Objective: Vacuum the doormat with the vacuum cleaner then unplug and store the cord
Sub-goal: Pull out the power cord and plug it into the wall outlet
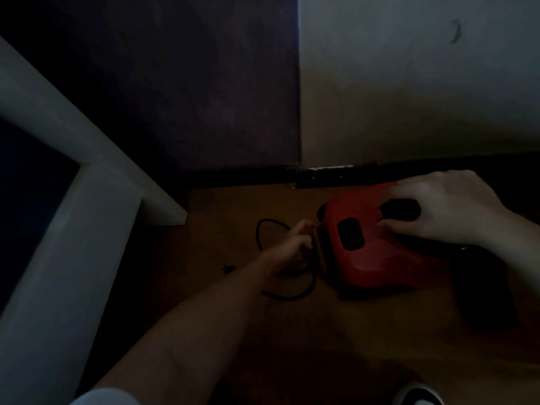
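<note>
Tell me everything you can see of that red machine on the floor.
The red vacuum cleaner is a small, rounded canister with a glossy, plastic-looking shell, a dark oval panel on top and a dark handle part. It sits on the wooden floor near the wall. The right hand holds its top; the left hand grips the black cord where it meets the body. Dim light hides finer detail.

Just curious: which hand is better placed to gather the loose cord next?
Left. The left hand pinches the cord right beside the vacuum cleaner; the right hand is occupied holding its top.
</note>
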`<state>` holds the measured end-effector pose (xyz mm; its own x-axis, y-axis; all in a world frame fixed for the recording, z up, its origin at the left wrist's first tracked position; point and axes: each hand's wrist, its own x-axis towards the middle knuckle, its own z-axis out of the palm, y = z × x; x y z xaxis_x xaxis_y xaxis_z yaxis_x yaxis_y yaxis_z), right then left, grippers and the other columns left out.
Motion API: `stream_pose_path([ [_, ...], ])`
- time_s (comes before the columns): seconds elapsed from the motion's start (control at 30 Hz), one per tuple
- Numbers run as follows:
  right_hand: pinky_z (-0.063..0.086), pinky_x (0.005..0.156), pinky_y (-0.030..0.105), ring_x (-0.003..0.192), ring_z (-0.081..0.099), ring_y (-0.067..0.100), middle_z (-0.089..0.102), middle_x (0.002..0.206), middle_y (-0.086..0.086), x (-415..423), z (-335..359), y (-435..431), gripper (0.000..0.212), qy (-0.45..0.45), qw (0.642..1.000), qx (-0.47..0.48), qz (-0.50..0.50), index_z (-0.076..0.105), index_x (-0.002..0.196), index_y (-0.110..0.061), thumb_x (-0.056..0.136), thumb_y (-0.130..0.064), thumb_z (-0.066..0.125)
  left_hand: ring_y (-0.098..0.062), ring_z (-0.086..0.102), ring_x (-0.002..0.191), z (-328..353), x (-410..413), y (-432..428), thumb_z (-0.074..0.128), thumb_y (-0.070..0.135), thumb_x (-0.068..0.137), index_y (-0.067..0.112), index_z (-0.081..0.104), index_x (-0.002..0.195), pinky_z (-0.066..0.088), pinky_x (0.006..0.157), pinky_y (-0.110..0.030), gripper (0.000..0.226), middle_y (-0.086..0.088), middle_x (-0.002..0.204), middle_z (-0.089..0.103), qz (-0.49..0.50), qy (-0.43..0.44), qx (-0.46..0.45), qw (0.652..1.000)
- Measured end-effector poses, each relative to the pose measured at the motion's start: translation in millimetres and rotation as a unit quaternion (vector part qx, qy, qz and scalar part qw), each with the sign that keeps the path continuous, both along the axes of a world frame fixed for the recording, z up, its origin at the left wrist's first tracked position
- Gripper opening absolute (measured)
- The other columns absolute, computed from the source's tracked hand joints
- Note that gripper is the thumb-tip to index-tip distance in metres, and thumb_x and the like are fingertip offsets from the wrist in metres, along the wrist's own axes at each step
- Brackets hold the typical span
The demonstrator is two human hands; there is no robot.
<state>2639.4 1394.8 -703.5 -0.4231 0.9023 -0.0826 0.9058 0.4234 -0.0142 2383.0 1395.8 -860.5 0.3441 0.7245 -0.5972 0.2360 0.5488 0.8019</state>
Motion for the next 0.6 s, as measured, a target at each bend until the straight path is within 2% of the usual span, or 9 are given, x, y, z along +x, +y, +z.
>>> stream_pose_path([
  [0.13, 0.043, 0.078, 0.031, 0.114, 0.066, 0.014, 0.066, 0.127, -0.024, 0.4, 1.9, 0.9, 0.053, -0.016, 1.000, -0.008, 0.006, 0.060, 0.119, -0.055, 0.077, -0.082, 0.042, -0.018, 0.051, 0.080, -2.7, 6.1, 6.6, 0.047, 0.010, 0.061, 0.022, 0.052, 0.095, 0.041, 0.065, -0.030, 0.037, -0.002, 0.091, 0.051, -0.010, 0.012, 0.039, 0.999],
  [0.27, 0.039, 0.076, 0.031, 0.116, 0.064, 0.013, 0.064, 0.130, -0.024, 2.4, 2.8, 0.8, 0.047, -0.014, 1.000, -0.021, 0.013, 0.058, 0.123, -0.055, 0.084, -0.079, 0.047, -0.020, 0.057, 0.087, -5.5, 2.5, 19.2, 0.049, 0.012, 0.066, 0.024, 0.059, 0.089, 0.044, 0.073, -0.033, 0.028, -0.006, 0.096, 0.059, 0.035, 0.037, 0.104, 0.993],
  [0.33, 0.038, 0.076, 0.031, 0.116, 0.064, 0.015, 0.064, 0.130, -0.023, 1.3, 4.2, 0.7, 0.045, -0.011, 0.999, -0.023, 0.020, 0.059, 0.123, -0.054, 0.085, -0.077, 0.048, -0.013, 0.059, 0.085, 3.1, -4.4, 17.4, 0.049, 0.004, 0.077, 0.020, 0.059, 0.091, 0.045, 0.074, -0.029, 0.024, -0.004, 0.095, 0.061, 0.012, 0.056, 0.133, 0.990],
  [0.4, 0.038, 0.076, 0.032, 0.116, 0.064, 0.016, 0.065, 0.131, -0.021, 0.1, 6.5, -0.7, 0.044, -0.008, 0.999, -0.025, 0.018, 0.060, 0.122, -0.054, 0.085, -0.076, 0.049, -0.001, 0.059, 0.082, 16.2, -12.5, 8.3, 0.046, -0.010, 0.084, 0.018, 0.057, 0.099, 0.045, 0.073, -0.020, 0.034, 0.001, 0.096, 0.060, -0.049, 0.060, 0.163, 0.984],
  [0.43, 0.040, 0.077, 0.032, 0.116, 0.064, 0.017, 0.065, 0.130, -0.021, 0.1, 6.8, -1.6, 0.044, -0.008, 0.999, -0.026, 0.018, 0.060, 0.122, -0.054, 0.085, -0.075, 0.049, 0.003, 0.059, 0.084, 21.4, -16.3, 2.6, 0.047, -0.011, 0.084, 0.018, 0.056, 0.104, 0.046, 0.074, -0.018, 0.036, 0.003, 0.099, 0.059, -0.077, 0.053, 0.180, 0.979],
  [0.53, 0.045, 0.079, 0.033, 0.115, 0.065, 0.018, 0.067, 0.129, -0.018, -2.0, 9.9, -2.1, 0.044, -0.012, 0.999, -0.023, 0.023, 0.060, 0.122, -0.053, 0.085, -0.076, 0.049, -0.007, 0.064, 0.094, 34.2, -21.8, -15.4, 0.059, 0.008, 0.086, 0.025, 0.057, 0.110, 0.051, 0.079, -0.024, 0.029, 0.002, 0.105, 0.063, -0.131, 0.084, 0.228, 0.961],
  [0.6, 0.046, 0.079, 0.033, 0.114, 0.066, 0.018, 0.068, 0.127, -0.018, -3.4, 10.2, -3.1, 0.044, -0.008, 0.999, -0.020, 0.027, 0.061, 0.121, -0.053, 0.086, -0.075, 0.049, -0.006, 0.064, 0.092, 36.5, -22.1, -26.5, 0.065, 0.021, 0.087, 0.031, 0.062, 0.101, 0.050, 0.078, -0.024, 0.017, 0.006, 0.101, 0.066, -0.135, 0.118, 0.267, 0.947],
])
